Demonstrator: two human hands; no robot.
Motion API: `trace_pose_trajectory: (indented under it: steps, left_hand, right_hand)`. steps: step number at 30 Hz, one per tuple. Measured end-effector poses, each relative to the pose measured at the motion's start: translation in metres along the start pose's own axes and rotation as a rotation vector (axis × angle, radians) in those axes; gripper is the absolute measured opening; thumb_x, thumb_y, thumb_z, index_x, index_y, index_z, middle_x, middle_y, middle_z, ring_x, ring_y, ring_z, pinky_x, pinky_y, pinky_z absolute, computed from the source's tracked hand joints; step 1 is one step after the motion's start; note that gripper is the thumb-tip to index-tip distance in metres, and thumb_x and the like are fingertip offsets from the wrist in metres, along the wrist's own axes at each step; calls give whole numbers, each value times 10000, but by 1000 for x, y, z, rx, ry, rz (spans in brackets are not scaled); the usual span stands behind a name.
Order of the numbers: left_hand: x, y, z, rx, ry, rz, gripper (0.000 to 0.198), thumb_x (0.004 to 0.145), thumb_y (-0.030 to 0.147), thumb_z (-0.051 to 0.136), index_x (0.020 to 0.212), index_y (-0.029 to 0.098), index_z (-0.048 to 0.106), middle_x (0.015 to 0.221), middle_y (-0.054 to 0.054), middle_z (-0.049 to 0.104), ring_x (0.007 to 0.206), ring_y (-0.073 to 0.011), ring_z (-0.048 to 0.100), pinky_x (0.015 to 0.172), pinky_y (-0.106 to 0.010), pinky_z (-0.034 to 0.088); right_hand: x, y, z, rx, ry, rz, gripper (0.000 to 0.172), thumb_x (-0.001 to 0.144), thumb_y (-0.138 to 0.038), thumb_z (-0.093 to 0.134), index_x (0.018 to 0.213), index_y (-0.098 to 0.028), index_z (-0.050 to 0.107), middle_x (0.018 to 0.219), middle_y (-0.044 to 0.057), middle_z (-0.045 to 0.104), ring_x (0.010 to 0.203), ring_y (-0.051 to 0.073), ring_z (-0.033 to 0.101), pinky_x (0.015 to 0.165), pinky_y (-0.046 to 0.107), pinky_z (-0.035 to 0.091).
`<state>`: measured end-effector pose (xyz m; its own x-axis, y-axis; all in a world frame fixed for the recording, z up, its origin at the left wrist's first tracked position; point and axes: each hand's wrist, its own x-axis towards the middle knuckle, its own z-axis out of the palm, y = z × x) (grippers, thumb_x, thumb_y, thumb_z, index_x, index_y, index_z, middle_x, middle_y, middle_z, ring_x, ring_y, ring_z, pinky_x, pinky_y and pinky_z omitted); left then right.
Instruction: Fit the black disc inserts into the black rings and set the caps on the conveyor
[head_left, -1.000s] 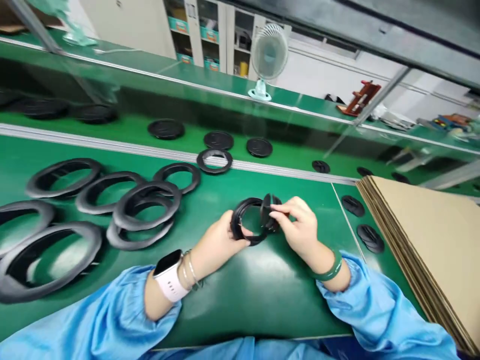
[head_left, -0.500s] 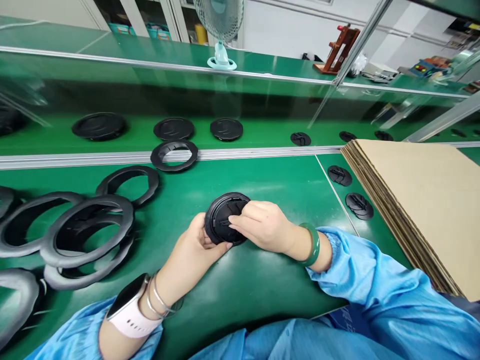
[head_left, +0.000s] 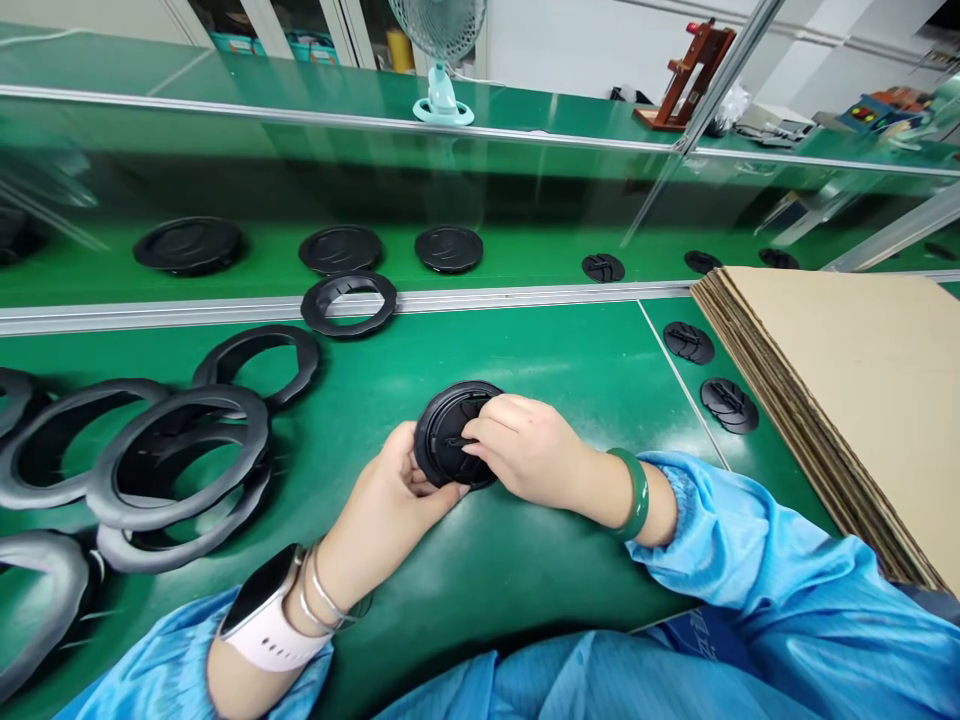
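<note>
A round black plastic cap (head_left: 448, 432) made of a ring with a disc fitted in it lies tilted on the green bench (head_left: 525, 360) in front of me. My left hand (head_left: 390, 495) grips its near left edge with thumb and fingers. My right hand (head_left: 521, 450) rests on top of it, fingers curled and pressing on the disc. Two loose black discs (head_left: 729, 404) lie to the right by the cardboard. Several black rings (head_left: 180, 455) are piled at the left.
A thick stack of cardboard sheets (head_left: 847, 400) fills the right side. Beyond a metal rail (head_left: 487, 297) runs a green belt carrying black caps (head_left: 448, 248). One ring (head_left: 349, 303) lies across the rail. A small fan (head_left: 439, 45) stands on the upper shelf.
A second ago my hands held an empty ring and a separate disc apart; now the disc sits inside the ring and my right hand presses on it. The camera has tilted.
</note>
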<state>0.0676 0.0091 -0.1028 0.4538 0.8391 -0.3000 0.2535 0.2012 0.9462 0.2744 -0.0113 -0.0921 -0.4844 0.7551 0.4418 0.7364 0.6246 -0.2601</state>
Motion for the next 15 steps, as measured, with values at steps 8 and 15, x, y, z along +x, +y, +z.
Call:
trace_pose_trajectory:
  steps: [8, 15]
  left_hand:
    - [0, 1, 0, 57, 32, -2, 534, 687, 296, 833, 1099, 233, 500, 869, 30, 721, 798, -204, 726, 689, -292, 582]
    - [2, -2, 0, -33, 62, -2, 599, 662, 316, 860, 1123, 228, 487, 963, 1, 734, 889, -222, 733, 772, -336, 601]
  right_hand:
    - [2, -9, 3, -102, -32, 2, 313, 994, -115, 386, 1237, -59, 575, 949, 142, 620, 857, 250, 523, 791, 406, 525]
    - [3, -11, -2, -5, 124, 67, 303, 1006, -211, 470, 1255, -100, 603, 1076, 144, 623, 995, 265, 534, 873, 432, 491]
